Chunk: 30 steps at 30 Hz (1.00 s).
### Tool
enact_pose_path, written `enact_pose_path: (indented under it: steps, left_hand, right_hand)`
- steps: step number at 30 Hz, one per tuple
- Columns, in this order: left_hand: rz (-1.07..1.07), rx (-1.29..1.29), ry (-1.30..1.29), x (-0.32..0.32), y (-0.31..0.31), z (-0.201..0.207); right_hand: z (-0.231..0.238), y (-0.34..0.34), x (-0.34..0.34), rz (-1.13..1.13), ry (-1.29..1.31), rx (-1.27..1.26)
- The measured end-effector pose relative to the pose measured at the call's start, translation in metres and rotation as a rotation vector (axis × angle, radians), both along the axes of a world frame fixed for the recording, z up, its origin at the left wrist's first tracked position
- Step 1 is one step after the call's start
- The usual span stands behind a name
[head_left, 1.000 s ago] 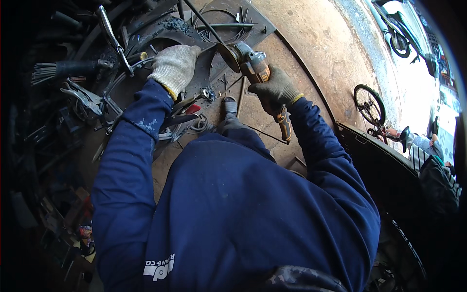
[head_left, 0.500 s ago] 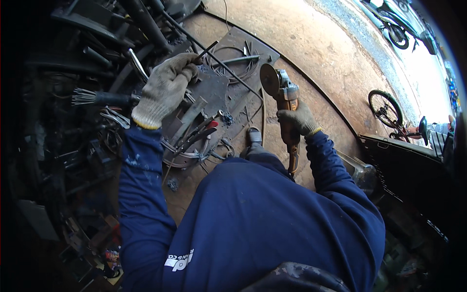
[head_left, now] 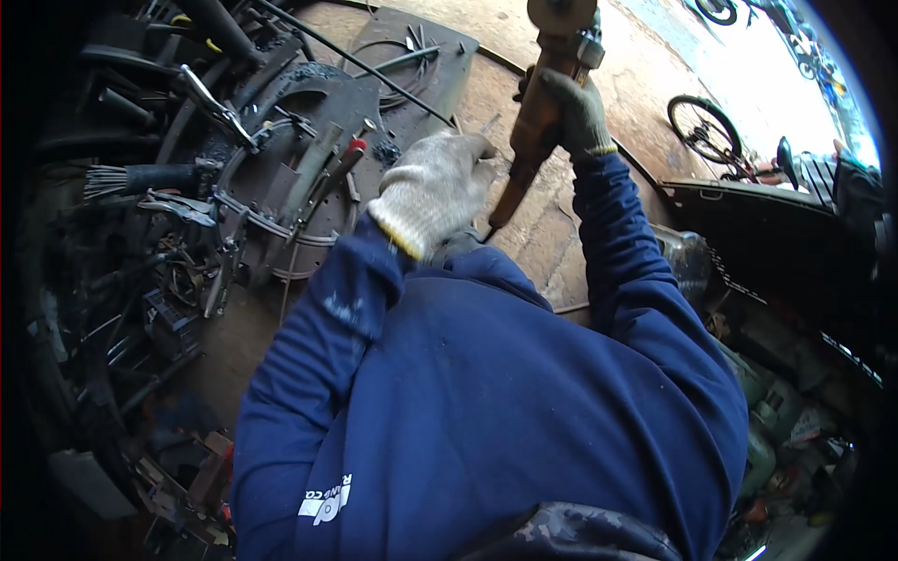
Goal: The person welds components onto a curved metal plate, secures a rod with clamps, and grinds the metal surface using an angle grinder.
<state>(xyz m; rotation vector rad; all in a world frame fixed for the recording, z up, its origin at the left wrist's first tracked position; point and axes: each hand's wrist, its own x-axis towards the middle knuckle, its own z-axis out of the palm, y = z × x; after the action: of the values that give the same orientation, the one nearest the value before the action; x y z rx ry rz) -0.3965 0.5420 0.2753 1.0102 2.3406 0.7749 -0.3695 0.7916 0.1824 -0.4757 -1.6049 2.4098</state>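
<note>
My right hand (head_left: 578, 107), in a knitted work glove, is wrapped round the body of an orange-brown angle grinder (head_left: 535, 126). The grinder is raised with its round disc (head_left: 561, 13) at the top edge and its tail and cord pointing down toward me. My left hand (head_left: 435, 187), in a pale glove with a yellow cuff, is in front of my body, close to the grinder's rear end but apparently apart from it. Its fingers point right and look apart, with nothing visible between them.
To the left lie locking pliers (head_left: 217, 107), a wire bundle with a dark sleeve (head_left: 140, 179), a red-handled tool (head_left: 354, 150) and metal scraps. Coiled cable rests on a metal plate (head_left: 449, 56). A bicycle (head_left: 703, 131) stands at right, beyond a dark panel (head_left: 758, 201).
My right hand has lifted the grinder up and forward. My left hand has swung right from the metal pieces toward the grinder; the thin dark rod it held is no longer visible.
</note>
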Motion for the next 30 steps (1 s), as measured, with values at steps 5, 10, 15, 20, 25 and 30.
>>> enact_pose_path:
  steps: [5, 10, 15, 20, 25, 30]
  left_hand:
    - [0.030, -0.026, -0.317, 0.002, -0.004, -0.068]
    - [-0.133, 0.109, -0.729, 0.008, -0.011, -0.111]
    - [-0.077, 0.124, -0.971, 0.006, -0.018, -0.120]
    - [-0.069, 0.136, -0.927, 0.001, -0.023, -0.128]
    - [0.003, 0.173, -0.883, 0.002, -0.027, -0.148]
    - [0.182, -0.226, -0.530, 0.015, -0.006, -0.152]
  right_hand:
    - [0.007, -0.021, 0.014, -0.070, 0.127, -0.284]
    - [-0.001, -0.036, 0.034, -0.042, 0.134, -0.296]
    - [-0.010, -0.046, 0.036, -0.073, 0.089, -0.408]
    - [-0.031, -0.050, 0.026, -0.089, 0.071, -0.505]
    - [-0.086, -0.037, 0.003, -0.016, 0.043, -0.624]
    - [-0.128, -0.029, -0.010, 0.045, -0.118, -0.745]
